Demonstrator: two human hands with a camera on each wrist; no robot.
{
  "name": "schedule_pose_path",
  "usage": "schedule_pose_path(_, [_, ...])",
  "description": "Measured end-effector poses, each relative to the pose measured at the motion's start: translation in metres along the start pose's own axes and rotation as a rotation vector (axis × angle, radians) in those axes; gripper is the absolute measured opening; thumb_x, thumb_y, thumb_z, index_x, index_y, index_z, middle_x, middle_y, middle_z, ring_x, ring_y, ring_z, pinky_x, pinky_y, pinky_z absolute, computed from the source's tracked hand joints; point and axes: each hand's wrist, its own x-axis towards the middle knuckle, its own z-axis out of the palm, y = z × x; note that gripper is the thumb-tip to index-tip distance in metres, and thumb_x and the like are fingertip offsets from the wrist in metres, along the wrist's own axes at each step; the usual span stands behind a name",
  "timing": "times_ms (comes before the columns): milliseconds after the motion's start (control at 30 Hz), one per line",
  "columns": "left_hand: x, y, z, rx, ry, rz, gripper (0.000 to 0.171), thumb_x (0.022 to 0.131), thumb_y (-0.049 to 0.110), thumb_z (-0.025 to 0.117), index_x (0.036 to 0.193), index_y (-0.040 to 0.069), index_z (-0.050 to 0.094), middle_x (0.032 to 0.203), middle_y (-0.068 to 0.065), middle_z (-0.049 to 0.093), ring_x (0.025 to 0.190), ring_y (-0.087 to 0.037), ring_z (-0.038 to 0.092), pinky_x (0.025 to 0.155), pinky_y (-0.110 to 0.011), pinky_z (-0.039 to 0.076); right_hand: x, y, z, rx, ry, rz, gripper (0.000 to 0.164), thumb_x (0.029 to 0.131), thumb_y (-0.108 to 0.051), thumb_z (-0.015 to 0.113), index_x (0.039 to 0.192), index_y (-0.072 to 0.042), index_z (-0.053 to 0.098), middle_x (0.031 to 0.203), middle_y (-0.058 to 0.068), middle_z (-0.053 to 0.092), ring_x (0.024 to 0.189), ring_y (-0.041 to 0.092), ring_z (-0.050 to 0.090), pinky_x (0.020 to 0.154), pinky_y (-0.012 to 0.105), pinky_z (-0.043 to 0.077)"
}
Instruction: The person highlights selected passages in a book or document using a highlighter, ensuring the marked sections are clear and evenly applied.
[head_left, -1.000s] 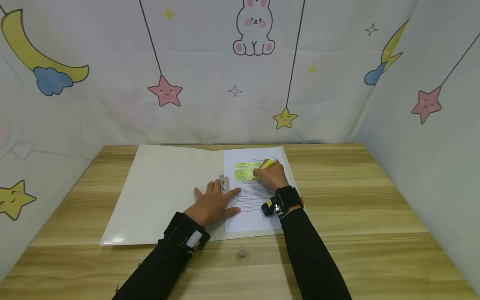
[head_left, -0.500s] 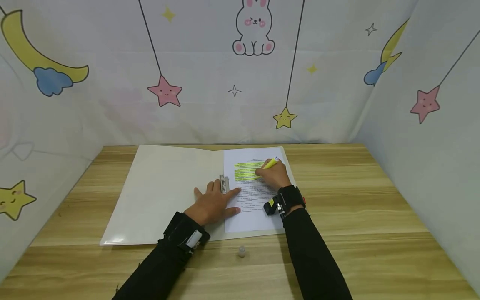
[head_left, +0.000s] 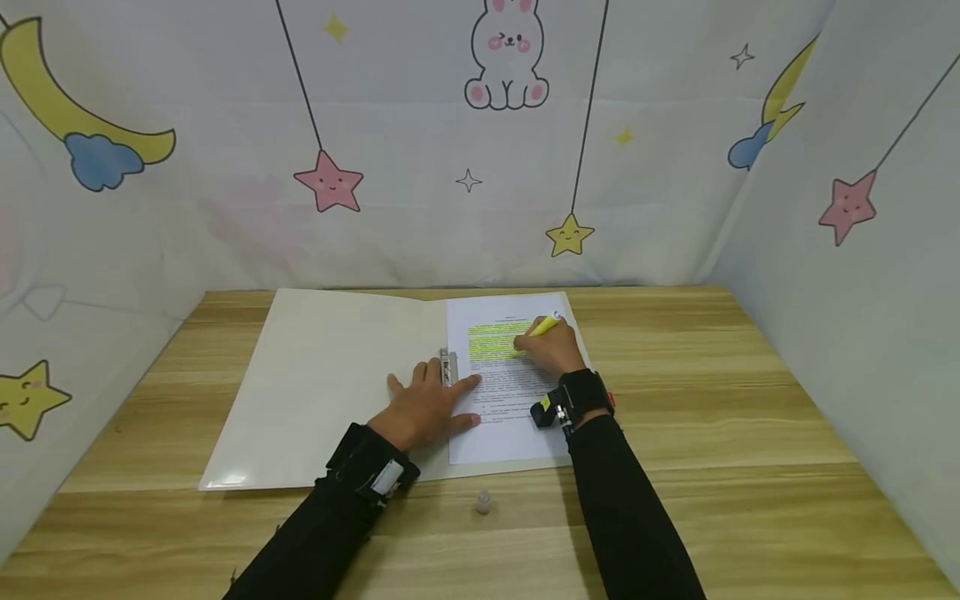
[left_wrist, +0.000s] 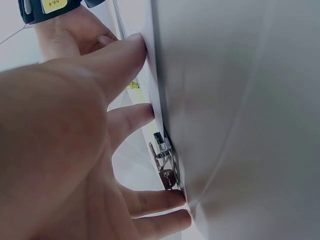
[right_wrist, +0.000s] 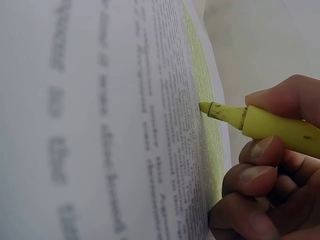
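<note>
My right hand (head_left: 551, 346) pinches a yellow highlighter (right_wrist: 280, 129) between thumb and fingers, its chisel tip right at the printed lines. The printed sheet (head_left: 480, 446) lies on the right side of an open white folder (head_left: 315, 375); its upper lines carry yellow marking (head_left: 491, 342). My left hand (head_left: 420, 408) is spread over the folder's middle, with thumb and index finger resting on the sheet's left edge. Next to its fingers sits the folder's metal clip (head_left: 447, 368), seen close in the left wrist view as a clip (left_wrist: 164, 152) beyond the index finger.
A small pale cap-like piece (head_left: 483, 502) stands on the wooden table (head_left: 750, 467) in front of the folder. A white cloth backdrop (head_left: 405, 225) with cartoon prints rises behind and at both sides. Black straps with small cameras sit on both wrists.
My right hand has slid a little to the right along the marked lines with the highlighter, and the yellow marking beside its tip reaches slightly further. The left hand has stayed in place.
</note>
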Motion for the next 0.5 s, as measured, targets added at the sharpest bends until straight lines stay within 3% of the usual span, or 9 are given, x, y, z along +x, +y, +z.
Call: schedule_pose_path(500, [-0.0017,0.0004,-0.0003,-0.001,0.005,-0.001,0.065,0.091,0.062,0.057,0.15,0.038,0.041,0.149,-0.027,0.034,0.136,-0.044,0.034,0.102,-0.08,0.028,0.001,0.0051,-0.0073,0.033,-0.016,-0.016,0.024,0.082,-0.011,0.071,0.068,-0.009,0.051,0.066,0.002,0.045,0.063,0.019,0.045,0.058,0.033,0.038])
